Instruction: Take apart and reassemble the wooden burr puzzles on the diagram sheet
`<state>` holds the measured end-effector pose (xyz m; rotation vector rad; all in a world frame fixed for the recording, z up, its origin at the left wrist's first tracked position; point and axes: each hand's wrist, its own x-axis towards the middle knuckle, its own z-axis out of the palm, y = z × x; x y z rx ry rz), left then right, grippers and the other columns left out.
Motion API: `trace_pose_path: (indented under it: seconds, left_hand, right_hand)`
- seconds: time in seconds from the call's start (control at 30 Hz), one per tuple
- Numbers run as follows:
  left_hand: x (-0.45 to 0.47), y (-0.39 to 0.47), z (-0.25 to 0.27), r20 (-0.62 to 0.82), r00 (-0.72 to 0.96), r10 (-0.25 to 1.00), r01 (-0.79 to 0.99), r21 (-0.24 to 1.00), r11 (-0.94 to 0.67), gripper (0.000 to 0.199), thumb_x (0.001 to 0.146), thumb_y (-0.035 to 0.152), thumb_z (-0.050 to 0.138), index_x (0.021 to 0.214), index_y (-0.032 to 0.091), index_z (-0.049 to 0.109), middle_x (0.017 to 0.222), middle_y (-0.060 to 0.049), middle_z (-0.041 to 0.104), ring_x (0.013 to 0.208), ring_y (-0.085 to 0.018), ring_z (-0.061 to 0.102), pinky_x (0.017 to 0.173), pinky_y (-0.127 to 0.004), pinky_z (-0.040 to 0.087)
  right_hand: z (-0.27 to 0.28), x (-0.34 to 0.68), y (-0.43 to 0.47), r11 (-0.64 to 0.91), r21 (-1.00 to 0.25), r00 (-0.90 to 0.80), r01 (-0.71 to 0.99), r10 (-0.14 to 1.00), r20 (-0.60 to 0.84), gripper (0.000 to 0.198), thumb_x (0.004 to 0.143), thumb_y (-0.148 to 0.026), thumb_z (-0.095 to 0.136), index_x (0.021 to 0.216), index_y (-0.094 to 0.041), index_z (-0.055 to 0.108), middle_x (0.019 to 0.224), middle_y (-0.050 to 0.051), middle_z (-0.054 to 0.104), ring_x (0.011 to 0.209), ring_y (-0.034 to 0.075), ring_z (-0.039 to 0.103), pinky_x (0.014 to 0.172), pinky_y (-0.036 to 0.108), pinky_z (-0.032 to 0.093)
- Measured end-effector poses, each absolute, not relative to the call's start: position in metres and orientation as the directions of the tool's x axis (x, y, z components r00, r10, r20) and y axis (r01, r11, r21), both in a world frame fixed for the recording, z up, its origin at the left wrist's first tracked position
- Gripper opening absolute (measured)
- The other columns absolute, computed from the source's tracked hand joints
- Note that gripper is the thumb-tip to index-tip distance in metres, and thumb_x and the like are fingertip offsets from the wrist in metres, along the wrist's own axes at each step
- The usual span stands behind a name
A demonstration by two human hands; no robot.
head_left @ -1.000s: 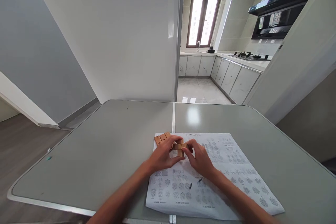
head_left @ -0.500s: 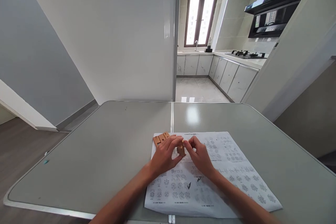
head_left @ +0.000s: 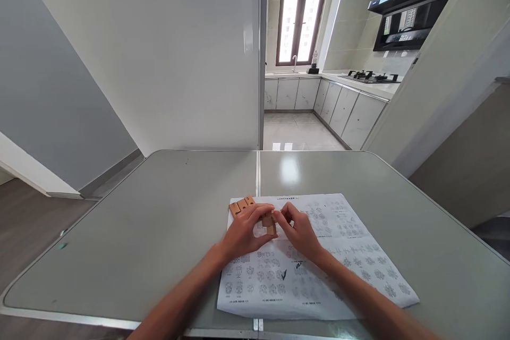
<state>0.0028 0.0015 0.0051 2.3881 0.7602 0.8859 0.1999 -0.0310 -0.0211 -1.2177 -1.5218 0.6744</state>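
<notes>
Between the thumb and fingers of my left hand (head_left: 244, 229) is a small cluster of wooden puzzle blocks (head_left: 271, 224), held just above the paper. My right hand (head_left: 297, 229) meets its right side, thumb and index finger pinched together at the upper edge; what the pinch holds is mostly hidden. Several flat wooden pieces (head_left: 240, 205) with dark marks lie side by side behind my left fingers, partly covered by them. Under both hands spreads a printed instruction sheet (head_left: 319, 287) with rows of small diagrams and two black tick marks.
The grey folding table (head_left: 119, 234) has a metal seam (head_left: 258, 170) down its middle and a pale metal rim. A small teal bit (head_left: 62, 246) lies near its left edge. Beyond are a white wall (head_left: 179, 64) and a kitchen with white cabinets (head_left: 306, 93).
The view has shifted slightly. The block cluster has turned a little in my left hand and now shows a longer lower face. My right hand stays pinched at its side.
</notes>
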Motion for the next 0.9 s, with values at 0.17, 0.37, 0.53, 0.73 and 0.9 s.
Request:
trace_pose_path:
  seconds: [0.17, 0.37, 0.53, 0.73, 0.9]
  left_hand:
    - [0.005, 0.001, 0.006, 0.433, 0.554, 0.711, 0.322, 0.676, -0.663, 0.069, 0.078, 0.037, 0.085, 0.137, 0.029, 0.049, 0.128, -0.009, 0.066, 0.115, -0.027, 0.067, 0.099, -0.045, 0.057]
    - [0.007, 0.003, 0.009, 0.307, 0.477, 0.824, 0.166, 0.889, -0.427, 0.072, 0.077, 0.039, 0.087, 0.137, 0.029, 0.049, 0.136, -0.01, 0.061, 0.122, -0.028, 0.064, 0.101, -0.046, 0.057]
    - [0.007, 0.004, 0.007, 0.268, 0.46, 0.847, 0.177, 0.907, -0.383, 0.068, 0.077, 0.036, 0.087, 0.135, 0.029, 0.052, 0.135, -0.009, 0.062, 0.124, -0.027, 0.063, 0.107, -0.047, 0.053]
    - [0.007, 0.002, 0.005, 0.327, 0.51, 0.796, 0.236, 0.836, -0.495, 0.066, 0.08, 0.036, 0.085, 0.137, 0.03, 0.052, 0.135, -0.008, 0.063, 0.119, -0.026, 0.064, 0.105, -0.045, 0.054]
    - [0.008, 0.001, 0.005, 0.406, 0.534, 0.742, 0.283, 0.741, -0.609, 0.067, 0.076, 0.031, 0.087, 0.134, 0.029, 0.054, 0.129, -0.007, 0.067, 0.114, -0.027, 0.065, 0.101, -0.044, 0.054]
  right_hand:
    - [-0.015, 0.203, -0.031, 0.319, -0.915, 0.001, 0.248, 0.944, 0.329, 0.041, 0.102, -0.055, 0.048, 0.076, -0.024, 0.047, 0.066, -0.003, 0.051, 0.058, 0.014, 0.047, 0.056, 0.028, 0.042]
    - [-0.008, 0.202, -0.03, 0.362, -0.919, -0.056, 0.158, 0.932, 0.358, 0.029, 0.102, -0.05, 0.051, 0.105, -0.022, 0.06, 0.099, 0.007, 0.066, 0.089, 0.021, 0.064, 0.08, 0.035, 0.054]
    - [-0.014, 0.201, -0.03, 0.301, -0.944, -0.152, 0.133, 0.948, 0.281, 0.03, 0.103, -0.049, 0.049, 0.106, -0.022, 0.061, 0.096, 0.006, 0.069, 0.081, 0.019, 0.065, 0.071, 0.032, 0.054]
    - [-0.016, 0.201, -0.031, 0.246, -0.958, -0.172, 0.15, 0.96, 0.22, 0.037, 0.099, -0.058, 0.054, 0.105, -0.022, 0.059, 0.087, 0.004, 0.069, 0.074, 0.019, 0.065, 0.064, 0.03, 0.054]
    - [-0.015, 0.2, -0.031, 0.247, -0.951, -0.051, 0.186, 0.969, 0.242, 0.04, 0.1, -0.06, 0.052, 0.1, -0.022, 0.063, 0.077, 0.002, 0.066, 0.064, 0.018, 0.061, 0.059, 0.029, 0.051]
